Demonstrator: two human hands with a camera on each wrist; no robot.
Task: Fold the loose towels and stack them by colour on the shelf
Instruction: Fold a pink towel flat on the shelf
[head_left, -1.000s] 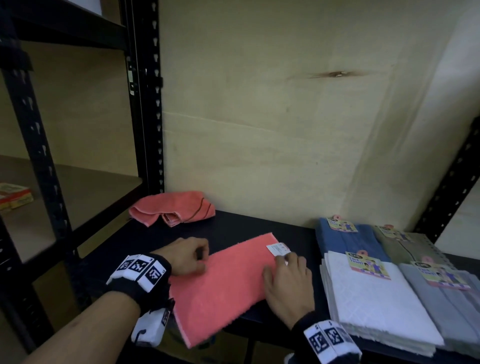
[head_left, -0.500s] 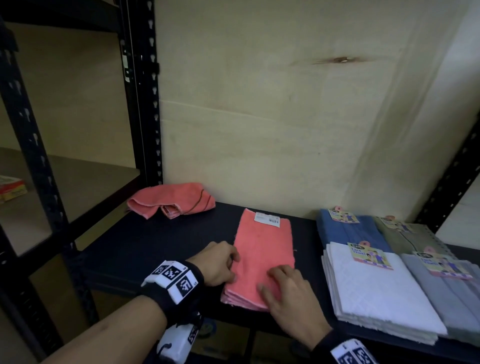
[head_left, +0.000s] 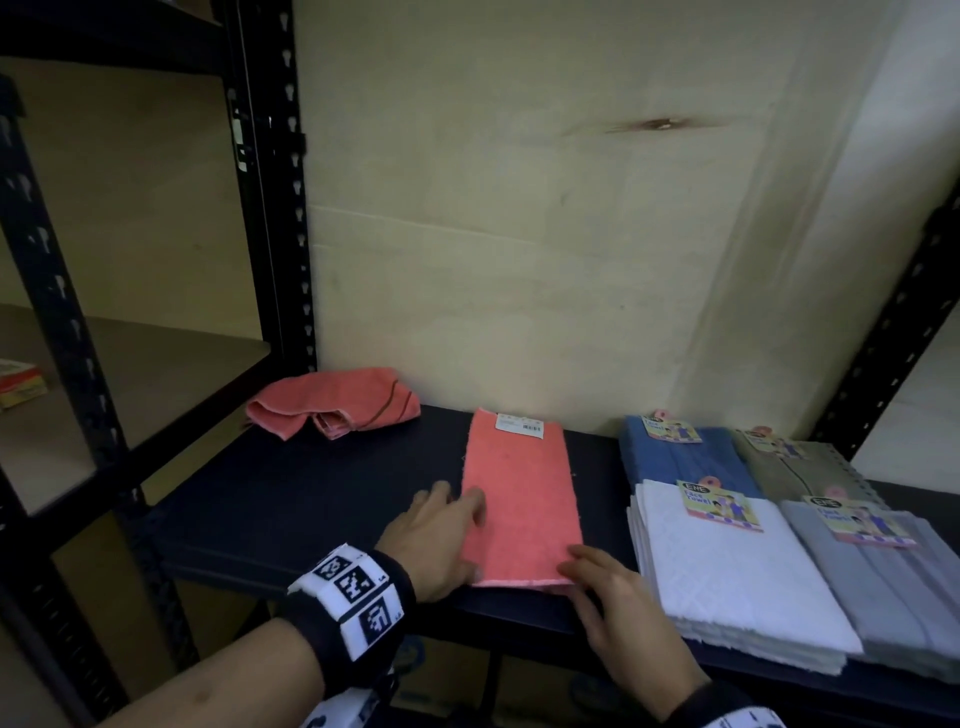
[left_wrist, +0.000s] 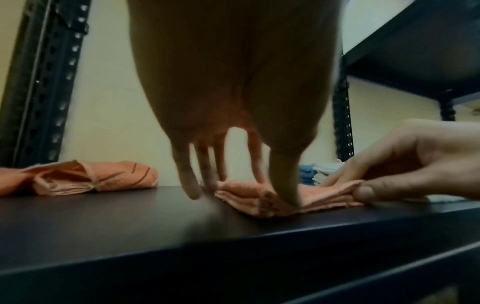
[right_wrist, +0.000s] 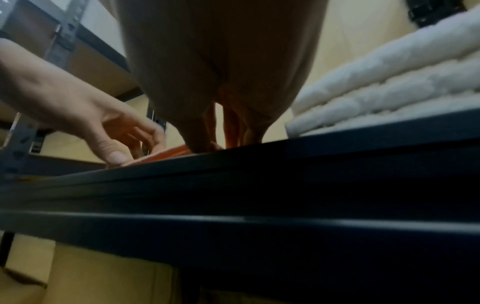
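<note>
on the black metal shelf board (head_left: 311, 499), centre: one folded coral terry towel with a white barcode label (head_left: 519, 499), lying flat, long axis toward 12 o'clock.

left hand (head_left: 436, 540): at the towel's 9 o'clock edge; fingers straight and spread, tips on the shelf and towel edge, thumb pressing the near corner, gripping nothing.

right hand (head_left: 618, 608): at the 5 o'clock corner; thumb under and fingers over, pinching the folded layers.

at 10 o'clock, well apart: one loose crumpled coral towel with dark stripes (head_left: 332, 410), not yet folded.

at 3 o'clock, near: stacks of white (head_left: 727, 566), blue (head_left: 675, 462), olive (head_left: 800, 470) and grey labelled face towels (head_left: 883, 587).

risk, as judged: the near edge sits at the shelf lip; a pull toward 6 o'clock could drag it off or splay the layers. sliding toward 3 o'clock could nudge the white stack.
</note>
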